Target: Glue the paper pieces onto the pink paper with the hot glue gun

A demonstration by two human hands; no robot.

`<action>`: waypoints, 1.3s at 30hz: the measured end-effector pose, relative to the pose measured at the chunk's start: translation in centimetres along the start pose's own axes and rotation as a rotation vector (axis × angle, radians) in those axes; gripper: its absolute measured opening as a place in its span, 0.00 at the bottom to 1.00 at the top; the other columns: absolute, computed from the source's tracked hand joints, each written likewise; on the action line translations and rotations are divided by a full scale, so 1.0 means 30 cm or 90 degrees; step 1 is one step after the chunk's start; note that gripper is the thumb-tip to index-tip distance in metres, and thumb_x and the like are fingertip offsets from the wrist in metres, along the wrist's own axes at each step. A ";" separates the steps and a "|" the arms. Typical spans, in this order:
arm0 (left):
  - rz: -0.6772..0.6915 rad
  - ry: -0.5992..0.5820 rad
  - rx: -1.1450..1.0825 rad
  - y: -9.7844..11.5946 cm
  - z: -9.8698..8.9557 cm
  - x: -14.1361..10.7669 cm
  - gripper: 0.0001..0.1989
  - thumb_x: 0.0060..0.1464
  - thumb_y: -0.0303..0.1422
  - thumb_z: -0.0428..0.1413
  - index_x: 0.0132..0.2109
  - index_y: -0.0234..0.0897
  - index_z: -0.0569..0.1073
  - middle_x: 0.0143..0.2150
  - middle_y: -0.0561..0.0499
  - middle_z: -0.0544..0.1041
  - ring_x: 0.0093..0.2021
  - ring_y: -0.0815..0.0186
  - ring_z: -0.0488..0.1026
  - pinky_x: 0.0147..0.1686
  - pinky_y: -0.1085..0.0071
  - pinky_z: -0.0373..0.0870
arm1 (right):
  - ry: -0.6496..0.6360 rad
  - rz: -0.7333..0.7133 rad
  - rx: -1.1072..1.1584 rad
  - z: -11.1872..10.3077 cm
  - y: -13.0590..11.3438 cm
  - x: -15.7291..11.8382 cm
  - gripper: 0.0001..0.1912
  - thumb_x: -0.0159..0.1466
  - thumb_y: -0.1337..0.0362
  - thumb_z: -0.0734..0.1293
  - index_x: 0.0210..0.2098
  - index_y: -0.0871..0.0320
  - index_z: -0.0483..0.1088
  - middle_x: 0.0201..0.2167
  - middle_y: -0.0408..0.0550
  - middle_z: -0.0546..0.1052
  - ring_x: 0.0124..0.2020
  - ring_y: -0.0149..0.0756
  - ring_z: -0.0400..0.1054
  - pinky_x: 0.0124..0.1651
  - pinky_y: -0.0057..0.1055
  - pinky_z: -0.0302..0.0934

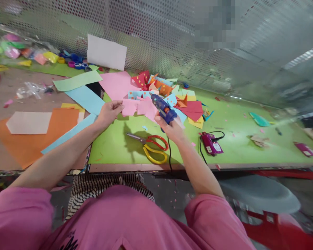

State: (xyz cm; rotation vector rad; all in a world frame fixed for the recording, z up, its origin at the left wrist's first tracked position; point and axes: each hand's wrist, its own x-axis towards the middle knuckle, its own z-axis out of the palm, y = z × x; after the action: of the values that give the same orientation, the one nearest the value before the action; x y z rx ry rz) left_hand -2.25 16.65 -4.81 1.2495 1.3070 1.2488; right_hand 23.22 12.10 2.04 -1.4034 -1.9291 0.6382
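My left hand [111, 111] pinches the left end of a pink paper piece [129, 107], cut with notches, held above the green table top. In my right hand [171, 127] is a blue glue gun [160, 105], its nozzle pointing up and left over the right part of the pink paper and a blue dotted paper strip [138, 94]. Whether the nozzle touches the paper I cannot tell. Below the hands lie scissors [146, 141] with one red and one yellow handle loop, blades pointing left. A black cord [169, 156] runs down from the glue gun over the table edge.
Folded and dotted coloured papers [164, 86] are heaped behind the hands. Orange sheets [59, 132] and blue strips [82, 99] lie at left. A purple box with a cable [211, 144] sits at right. A perforated metal panel [156, 41] rises behind; a grey stool [261, 194] stands below right.
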 end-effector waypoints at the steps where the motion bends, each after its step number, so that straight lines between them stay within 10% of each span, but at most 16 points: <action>1: -0.006 0.007 -0.005 0.001 0.000 0.000 0.17 0.50 0.35 0.60 0.46 0.32 0.82 0.31 0.50 0.81 0.21 0.74 0.62 0.20 0.77 0.59 | 0.016 -0.005 -0.074 -0.039 0.025 -0.016 0.29 0.59 0.33 0.66 0.34 0.54 0.68 0.30 0.46 0.73 0.32 0.39 0.67 0.36 0.35 0.60; 10: -0.033 0.035 -0.052 0.001 0.000 -0.001 0.11 0.54 0.28 0.61 0.45 0.31 0.82 0.29 0.53 0.79 0.24 0.74 0.66 0.20 0.77 0.58 | -0.121 0.113 -0.485 -0.218 0.291 -0.210 0.17 0.60 0.57 0.67 0.45 0.59 0.69 0.45 0.62 0.76 0.47 0.55 0.70 0.44 0.42 0.63; 18: -0.045 0.060 -0.081 0.013 0.000 0.003 0.08 0.56 0.23 0.60 0.43 0.31 0.80 0.29 0.56 0.78 0.29 0.74 0.70 0.19 0.81 0.58 | -0.139 0.107 -0.552 -0.250 0.234 -0.250 0.26 0.62 0.54 0.69 0.55 0.62 0.71 0.54 0.65 0.75 0.56 0.65 0.65 0.55 0.56 0.60; 28: -0.013 0.040 -0.068 -0.008 -0.003 0.007 0.08 0.52 0.28 0.62 0.40 0.36 0.82 0.30 0.53 0.79 0.23 0.73 0.66 0.18 0.77 0.59 | -0.206 0.009 -0.313 0.109 0.051 -0.024 0.09 0.67 0.67 0.68 0.46 0.58 0.77 0.43 0.54 0.77 0.47 0.44 0.70 0.52 0.39 0.61; 39: 0.024 0.030 -0.051 -0.044 -0.003 0.019 0.13 0.49 0.34 0.62 0.42 0.35 0.82 0.33 0.50 0.80 0.27 0.71 0.70 0.19 0.80 0.61 | -0.217 0.136 -0.180 0.102 0.074 0.013 0.04 0.65 0.64 0.68 0.37 0.58 0.75 0.34 0.48 0.78 0.35 0.36 0.69 0.40 0.34 0.59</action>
State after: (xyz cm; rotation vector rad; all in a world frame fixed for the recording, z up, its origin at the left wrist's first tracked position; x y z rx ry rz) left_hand -2.49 17.25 -6.09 1.2001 1.2592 1.3518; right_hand 22.23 13.13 -1.48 -1.7893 -2.2183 0.7679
